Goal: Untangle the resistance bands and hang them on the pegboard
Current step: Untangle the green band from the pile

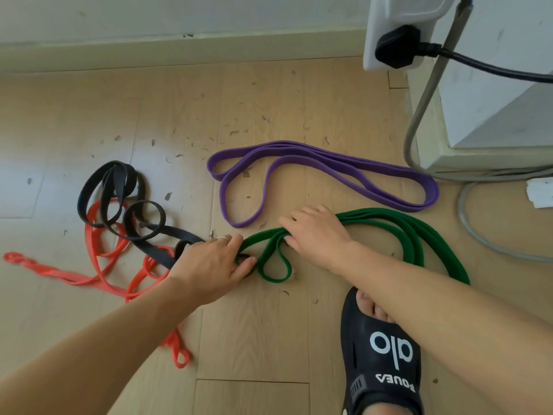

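Note:
Several resistance bands lie on the wooden floor. A purple band [329, 163] lies folded on its own at the upper middle. The green band [419, 238] loops to the right, and its left end forms a small loop [273, 275]. My right hand [317, 232] grips the gathered green strands just above that loop. My left hand [215, 265] holds the spot where the green band's end meets the black band [119, 202]. The black band coils to the left, tangled over an orange-red band [95, 247]. No pegboard is in view.
A white appliance [493, 85] with a black plug [398, 46] and cable stands at the upper right, with grey tubing [466, 223] on the floor beside it. My foot in a black sandal [380, 354] is at the lower right. Wall skirting [179, 46] runs along the top.

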